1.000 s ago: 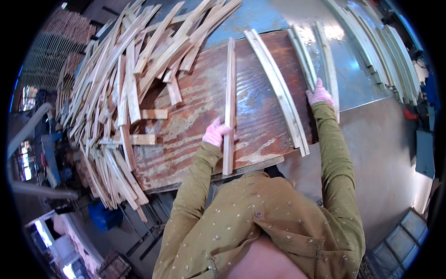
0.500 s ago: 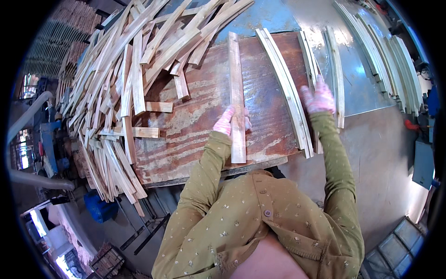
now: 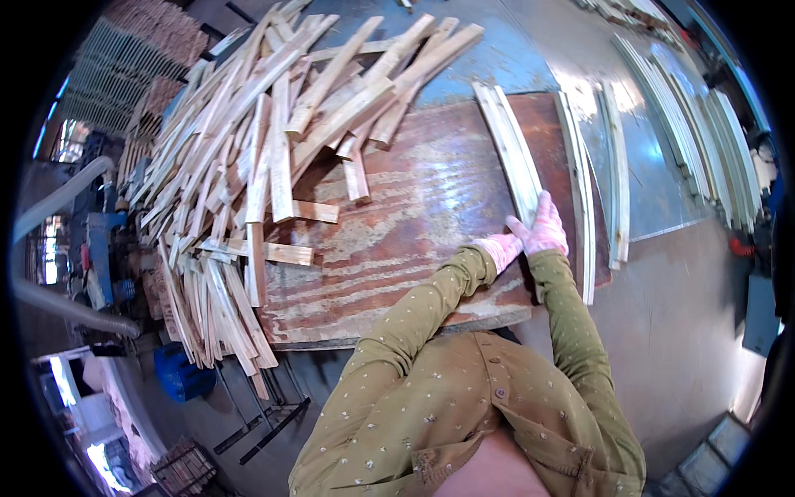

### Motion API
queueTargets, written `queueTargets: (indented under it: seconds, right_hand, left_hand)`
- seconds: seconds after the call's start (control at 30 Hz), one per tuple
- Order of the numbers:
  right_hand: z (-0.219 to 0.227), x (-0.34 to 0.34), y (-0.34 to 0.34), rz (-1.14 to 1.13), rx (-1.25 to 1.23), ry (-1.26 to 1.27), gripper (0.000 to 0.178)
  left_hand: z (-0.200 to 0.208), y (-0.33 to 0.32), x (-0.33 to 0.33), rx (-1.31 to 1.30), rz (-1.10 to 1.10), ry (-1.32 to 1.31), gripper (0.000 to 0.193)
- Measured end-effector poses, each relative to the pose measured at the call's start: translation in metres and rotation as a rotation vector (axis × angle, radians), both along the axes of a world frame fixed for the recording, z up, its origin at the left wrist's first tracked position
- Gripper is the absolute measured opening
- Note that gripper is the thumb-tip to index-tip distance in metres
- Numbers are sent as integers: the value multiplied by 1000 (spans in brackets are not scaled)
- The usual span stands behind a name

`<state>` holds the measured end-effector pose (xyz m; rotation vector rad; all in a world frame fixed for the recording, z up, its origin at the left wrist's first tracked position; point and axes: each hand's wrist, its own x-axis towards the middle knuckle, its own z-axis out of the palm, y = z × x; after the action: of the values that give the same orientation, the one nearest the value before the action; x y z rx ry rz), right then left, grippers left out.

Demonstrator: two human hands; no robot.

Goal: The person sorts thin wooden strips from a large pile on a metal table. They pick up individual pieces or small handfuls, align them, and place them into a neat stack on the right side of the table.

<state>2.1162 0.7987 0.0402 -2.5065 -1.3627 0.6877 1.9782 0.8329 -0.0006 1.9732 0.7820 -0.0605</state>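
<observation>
Two pale wooden strips point(image 3: 511, 149) lie lengthwise side by side on the right part of a worn reddish-brown board point(image 3: 397, 248). Both of my hands, in pink patterned gloves, meet at their near end. My right hand point(image 3: 544, 228) is closed over that end, with its fingers along the right side. From the left edge, my left hand point(image 3: 501, 248) grips the same strips, its fingertips partly hidden. Another grooved wooden strip point(image 3: 582, 207) lies just right of my right hand, and one more wooden strip point(image 3: 616, 178) lies beyond it.
A large jumbled heap of wooden strips point(image 3: 273, 157) covers the board's left side, some ends overhanging its near edge. Neat rows of strips point(image 3: 671, 124) lie at the far right. A blue container point(image 3: 184, 374) and a black metal stand point(image 3: 269, 427) are below left.
My left hand has moved right from the middle of the board, where it held a single strip; that spot is now bare. My right hand has come left and nearer, joining it at the paired strips.
</observation>
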Motion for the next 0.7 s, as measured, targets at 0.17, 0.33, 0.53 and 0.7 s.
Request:
queueTargets:
  seconds: [0.17, 0.33, 0.53, 0.7]
  right_hand:
    - [7, -2, 0, -15, -107, -78, 99]
    - [-11, -20, -20, 93, 211, -271, 98]
    - [18, -43, -27, 194, 419, -210, 83]
    - [43, -60, -16, 262, 531, 110, 68]
  left_hand:
    - [62, 124, -88, 677, 306, 229, 44]
    - [76, 242, -285, 1428, 536, 867, 51]
    - [61, 262, -282, 1269, 562, 926, 30]
    - [117, 223, -270, 1291, 480, 661, 26]
